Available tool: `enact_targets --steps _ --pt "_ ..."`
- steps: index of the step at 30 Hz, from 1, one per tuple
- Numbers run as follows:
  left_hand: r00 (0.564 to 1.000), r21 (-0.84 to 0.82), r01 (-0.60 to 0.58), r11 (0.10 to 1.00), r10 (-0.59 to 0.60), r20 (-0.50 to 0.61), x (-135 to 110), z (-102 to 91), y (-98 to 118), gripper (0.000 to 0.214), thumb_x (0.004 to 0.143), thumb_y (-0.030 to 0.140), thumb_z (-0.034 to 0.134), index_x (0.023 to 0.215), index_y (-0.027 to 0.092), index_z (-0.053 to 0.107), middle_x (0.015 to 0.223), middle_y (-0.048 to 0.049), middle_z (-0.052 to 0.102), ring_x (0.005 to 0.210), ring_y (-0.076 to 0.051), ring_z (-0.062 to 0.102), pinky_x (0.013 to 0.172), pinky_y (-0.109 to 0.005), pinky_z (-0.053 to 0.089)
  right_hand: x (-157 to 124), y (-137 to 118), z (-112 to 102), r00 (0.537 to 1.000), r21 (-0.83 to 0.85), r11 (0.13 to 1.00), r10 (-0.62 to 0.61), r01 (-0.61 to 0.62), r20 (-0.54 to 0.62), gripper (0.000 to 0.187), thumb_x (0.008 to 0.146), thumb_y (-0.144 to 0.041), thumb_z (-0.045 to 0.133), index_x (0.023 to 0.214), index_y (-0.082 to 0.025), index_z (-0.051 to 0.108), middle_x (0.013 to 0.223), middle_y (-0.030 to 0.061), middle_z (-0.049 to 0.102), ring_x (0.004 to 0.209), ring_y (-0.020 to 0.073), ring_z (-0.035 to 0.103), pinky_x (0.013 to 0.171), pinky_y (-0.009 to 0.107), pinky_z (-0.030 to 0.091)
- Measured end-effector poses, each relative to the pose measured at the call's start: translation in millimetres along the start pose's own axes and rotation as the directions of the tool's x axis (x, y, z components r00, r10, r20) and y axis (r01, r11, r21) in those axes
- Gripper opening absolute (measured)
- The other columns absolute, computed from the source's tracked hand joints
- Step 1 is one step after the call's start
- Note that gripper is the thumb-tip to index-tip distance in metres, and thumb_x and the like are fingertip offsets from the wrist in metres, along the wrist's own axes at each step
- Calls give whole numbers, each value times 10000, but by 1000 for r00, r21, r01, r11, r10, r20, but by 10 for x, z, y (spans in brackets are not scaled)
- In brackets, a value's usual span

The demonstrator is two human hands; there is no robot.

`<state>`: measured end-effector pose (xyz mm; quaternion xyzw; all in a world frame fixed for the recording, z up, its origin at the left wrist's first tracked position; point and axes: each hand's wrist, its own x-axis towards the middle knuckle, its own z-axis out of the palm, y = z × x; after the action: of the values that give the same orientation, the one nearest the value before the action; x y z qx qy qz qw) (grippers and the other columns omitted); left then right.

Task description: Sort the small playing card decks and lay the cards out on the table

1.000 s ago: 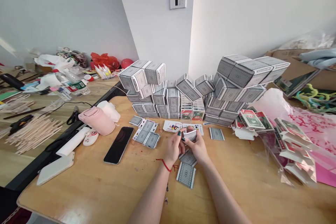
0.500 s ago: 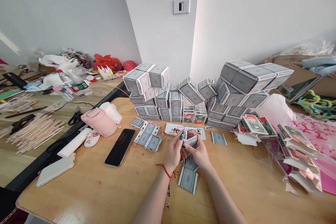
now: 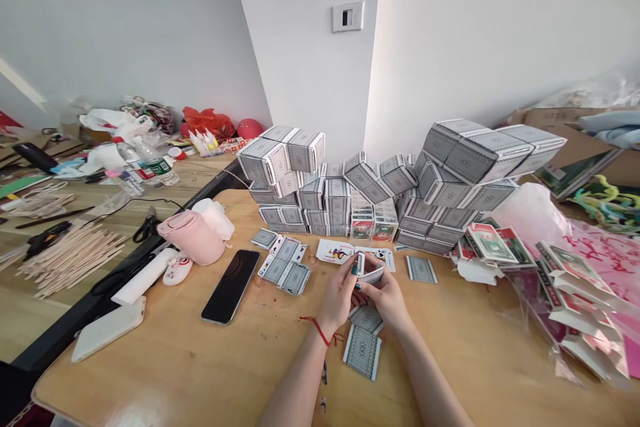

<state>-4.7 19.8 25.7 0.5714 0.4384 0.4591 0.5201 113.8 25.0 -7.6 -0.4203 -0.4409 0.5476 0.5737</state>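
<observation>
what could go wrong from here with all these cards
The right stack juts outward at its top, so a bump might topple it. The held cards, pinched between the left hand and right hand, could slip or crease. The red bracelet has loose ends near the card lying between the forearms, and might snag it.

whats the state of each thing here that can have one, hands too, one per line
left hand: closed on the folded card
right hand: closed on the folded card
folded card: bent, held by both hands
phone: face up, screen dark
joker: face up
card blocks: stacked
card boxes: flaps open
wall switch: on or off, cannot tell
</observation>
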Motion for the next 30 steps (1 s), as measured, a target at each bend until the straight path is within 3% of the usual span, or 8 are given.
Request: enact_targets --steps 2,6,12,17,20,25,30 --pt "999 -19 29 999 -29 16 9 -7 8 424 811 293 398 1223 204 444 1233 -64 496 1049 -190 509 863 -328 447 5 6 -24 1000 20 1000 13 -14 16 617 579 -295 727 1147 -214 500 1059 85 609 920 257 570 777 394 455" --pt "975 -151 207 967 -190 115 37 -41 -21 492 787 273 409 1275 228 365 1150 -82 544 779 -164 591 573 -281 502 8 10 -41 999 43 999 -31 29 41 582 566 -258 732 1110 -223 528 1120 84 580 1033 268 523 876 428 402" --pt "935 -436 310 845 -187 302 79 -183 -90 425 747 194 461 1170 179 493 1025 -80 603 876 -174 573 703 -293 476 -9 43 -6 998 -86 995 -52 54 25 542 536 -219 727 1053 -238 561 1036 59 610 973 265 550 861 446 412" --pt "884 -476 419 773 -228 408 67 -269 -77 383 743 257 552 1109 147 542 982 -104 617 844 -176 588 740 -306 463 -37 42 37 999 -107 993 -46 48 29 511 532 -216 732 1004 -236 536 953 44 612 843 221 586 725 366 480" --pt "899 -505 386 772 -190 395 76 -283 -52 339 721 267 599 1028 123 593 978 -118 625 906 -203 582 790 -306 449 -30 29 58 998 -40 997 -60 60 -6 552 527 -233 753 1003 -252 474 930 30 585 792 190 584 650 317 496" --pt "955 -569 263 779 -128 266 111 -256 -42 341 684 236 644 1013 156 606 1067 -92 607 1018 -223 543 889 -320 404 14 -16 26 988 28 995 -89 93 -128 506 540 -287 758 980 -237 514 903 22 565 753 155 566 673 291 482" --pt "952 -549 256 796 -110 284 115 -231 -85 455 644 171 672 1089 171 578 1124 -93 584 1079 -239 506 924 -339 373 1 -95 17 994 222 973 -36 59 -106 411 628 -337 695 1000 -217 567 863 31 585 688 141 561 594 265 464"
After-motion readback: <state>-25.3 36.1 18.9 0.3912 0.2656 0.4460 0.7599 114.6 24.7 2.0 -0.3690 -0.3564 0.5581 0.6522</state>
